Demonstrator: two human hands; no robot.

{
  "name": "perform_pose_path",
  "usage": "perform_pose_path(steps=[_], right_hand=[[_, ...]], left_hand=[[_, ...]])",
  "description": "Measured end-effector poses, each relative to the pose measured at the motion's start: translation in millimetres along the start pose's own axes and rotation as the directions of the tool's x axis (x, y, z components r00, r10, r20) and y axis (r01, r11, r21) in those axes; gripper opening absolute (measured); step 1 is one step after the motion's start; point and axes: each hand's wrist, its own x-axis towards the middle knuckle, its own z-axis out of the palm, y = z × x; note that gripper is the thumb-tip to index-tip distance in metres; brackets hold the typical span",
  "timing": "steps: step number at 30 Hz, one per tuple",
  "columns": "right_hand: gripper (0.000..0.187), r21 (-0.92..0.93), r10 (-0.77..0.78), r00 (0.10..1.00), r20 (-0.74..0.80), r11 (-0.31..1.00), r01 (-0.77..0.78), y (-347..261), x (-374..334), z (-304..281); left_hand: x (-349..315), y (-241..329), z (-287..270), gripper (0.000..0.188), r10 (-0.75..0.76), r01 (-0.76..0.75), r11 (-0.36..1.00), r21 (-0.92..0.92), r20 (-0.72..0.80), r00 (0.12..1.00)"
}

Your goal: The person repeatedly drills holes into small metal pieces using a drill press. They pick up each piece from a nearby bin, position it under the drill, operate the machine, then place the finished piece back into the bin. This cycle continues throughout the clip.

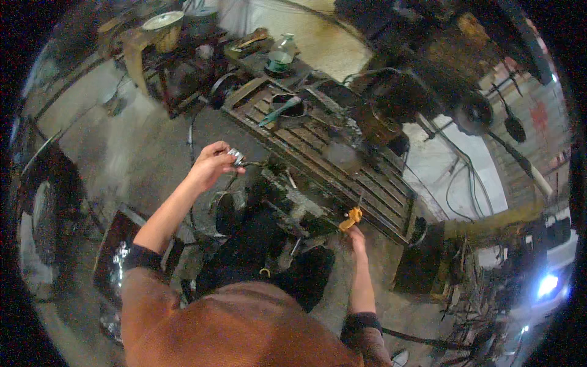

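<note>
My left hand [213,166] is closed on a small silvery metal piece [235,156], held to the left of a long slotted metal machine table [324,147]. My right hand [357,237] grips a yellow-orange tool [353,218] close to the table's near right edge. A thin dark tip points up from that tool; its exact kind is too blurred to tell. On the table's far part sits a dark bowl [295,107], with a green-handled brush [279,112] lying across it.
Beyond the table stands a cut clear bottle with green liquid [281,56]. A pale bucket [164,29] rests on a stand at the far left. Near my left elbow is a dark bin with shiny bits [120,260]. Cables [474,177] hang at the right.
</note>
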Motion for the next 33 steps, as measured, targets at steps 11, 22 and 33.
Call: perform_pose_path(steps=[11, 22, 33], right_hand=[[0.044, -0.661, -0.619, 0.753, -0.222, 0.664, 0.350, -98, -60, 38], [0.035, -0.999, -0.123, 0.992, -0.022, 0.040, -0.017, -211, -26, 99], [0.031, -0.917, -0.093, 0.922, 0.375, 0.107, 0.384, -187, 16, 101]], left_hand=[[-30, -18, -30, 0.003, -0.069, 0.049, 0.996, -0.070, -0.318, 0.946], [-36, -44, -22, 0.011, -0.232, 0.235, 0.972, -0.002, -0.182, 0.956], [-38, -50, -30, 0.017, -0.335, 0.366, 0.925, 0.102, -0.238, 0.912]])
